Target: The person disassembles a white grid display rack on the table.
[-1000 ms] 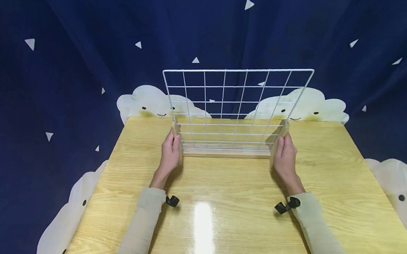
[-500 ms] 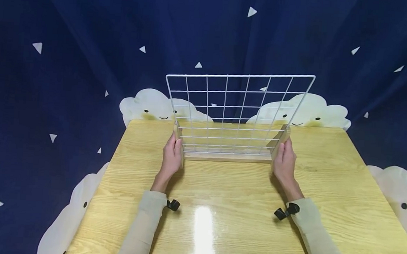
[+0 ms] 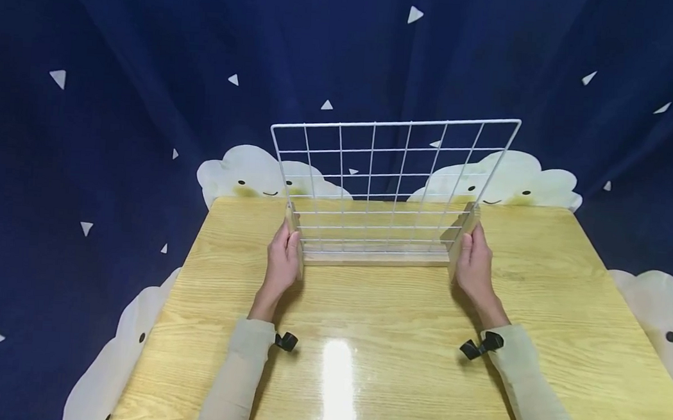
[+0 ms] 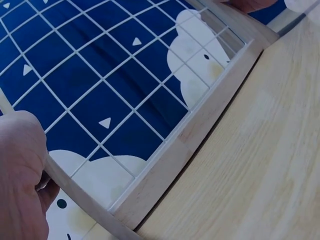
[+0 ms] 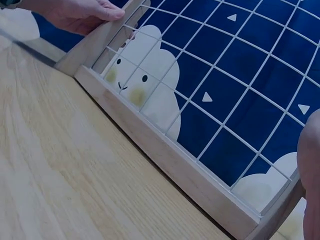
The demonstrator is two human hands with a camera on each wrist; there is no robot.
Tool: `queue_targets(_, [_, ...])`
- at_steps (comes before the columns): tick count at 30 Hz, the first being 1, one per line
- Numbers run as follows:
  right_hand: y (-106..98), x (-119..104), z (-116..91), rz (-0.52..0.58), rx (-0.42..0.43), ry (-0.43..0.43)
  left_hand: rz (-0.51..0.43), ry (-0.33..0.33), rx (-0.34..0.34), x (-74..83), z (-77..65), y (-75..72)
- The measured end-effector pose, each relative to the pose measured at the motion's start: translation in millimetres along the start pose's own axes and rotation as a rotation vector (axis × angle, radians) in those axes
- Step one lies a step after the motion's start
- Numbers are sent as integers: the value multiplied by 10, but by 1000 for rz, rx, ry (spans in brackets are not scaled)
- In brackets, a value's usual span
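A white wire grid panel (image 3: pixel 396 124) leans upright, tilted away from me, in a pale wooden stand. Along its bottom runs a wooden crossbar (image 3: pixel 376 259), with a thin dark gap under it in both wrist views. My left hand (image 3: pixel 281 258) grips the left side board (image 3: pixel 300 267), thumb on the near side and fingers mostly hidden outside. On the opposite end, my right hand (image 3: pixel 476 267) holds the right side board (image 3: pixel 455 254) in the same way. In the right wrist view, the fingertips of the left hand (image 5: pixel 82 12) show at the board's edge.
The stand is toward the back of a light wood-grain table (image 3: pixel 376 315), whose far edge lies just behind it. A dark blue curtain (image 3: pixel 179 46) with white triangles and clouds hangs around the table. A bright reflection shows on the tabletop.
The head view has shifted slightly, and my right wrist has edged a little to the right. Both hands keep hold of the same side boards.
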State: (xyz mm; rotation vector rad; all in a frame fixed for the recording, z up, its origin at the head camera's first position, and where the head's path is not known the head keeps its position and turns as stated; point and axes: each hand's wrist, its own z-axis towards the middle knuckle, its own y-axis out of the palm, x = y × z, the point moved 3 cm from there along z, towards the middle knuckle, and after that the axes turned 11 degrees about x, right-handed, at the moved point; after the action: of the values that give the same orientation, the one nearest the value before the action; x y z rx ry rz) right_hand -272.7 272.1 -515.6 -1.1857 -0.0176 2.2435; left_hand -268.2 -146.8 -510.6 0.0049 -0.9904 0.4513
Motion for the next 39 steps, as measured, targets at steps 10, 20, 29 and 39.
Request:
queue_targets(10, [74, 18, 103, 1, -27, 26, -8, -10, 22, 34, -16, -34])
queue_targets(20, [101, -81, 172, 48, -34, 37, -95, -106, 47, 268, -35, -55])
queue_targets(29, [202, 75, 231, 33, -52, 57, -141, -167, 72, 109, -85, -114])
queue_targets(39, [277, 80, 293, 8, -91, 81, -161, -205, 86, 122, -118, -177])
